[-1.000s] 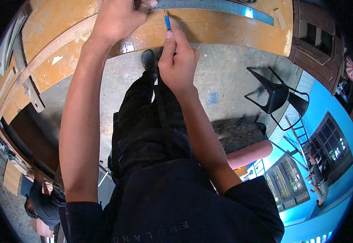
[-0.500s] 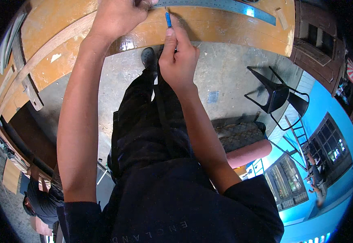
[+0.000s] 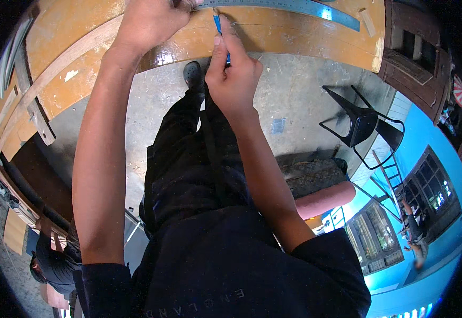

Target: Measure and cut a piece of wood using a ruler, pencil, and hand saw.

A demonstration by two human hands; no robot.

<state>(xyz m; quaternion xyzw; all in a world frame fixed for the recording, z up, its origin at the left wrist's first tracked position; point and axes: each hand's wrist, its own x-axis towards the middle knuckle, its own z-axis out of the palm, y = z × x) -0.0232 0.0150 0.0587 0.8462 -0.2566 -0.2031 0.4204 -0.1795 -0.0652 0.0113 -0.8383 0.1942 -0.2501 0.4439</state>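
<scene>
At the top, a long steel ruler [image 3: 337,18] lies on the yellowish wooden worktop [image 3: 305,42]. My right hand [image 3: 233,82] grips a blue pencil [image 3: 217,22], its tip at the ruler's lower edge. My left hand [image 3: 151,21] is bent at the ruler's left part, fingers curled and partly out of the picture; what they grip or press is hidden. A small wood offcut [image 3: 367,22] lies beside the ruler's right end. A thin pale strip of wood [image 3: 64,61] runs along the worktop to the left.
Black metal chair [image 3: 362,127] on the concrete floor, rolled pink material [image 3: 323,199] on a dark quilted piece, dark wooden cabinet [image 3: 414,53] at right, ladder [image 3: 387,172] by blue wall. A co-worker [image 3: 53,265] works at lower left, another person [image 3: 416,238] is at far right.
My right hand and pencil have shifted slightly up and left along the ruler's edge, the pencil now a little more tilted. My left hand has moved slightly left.
</scene>
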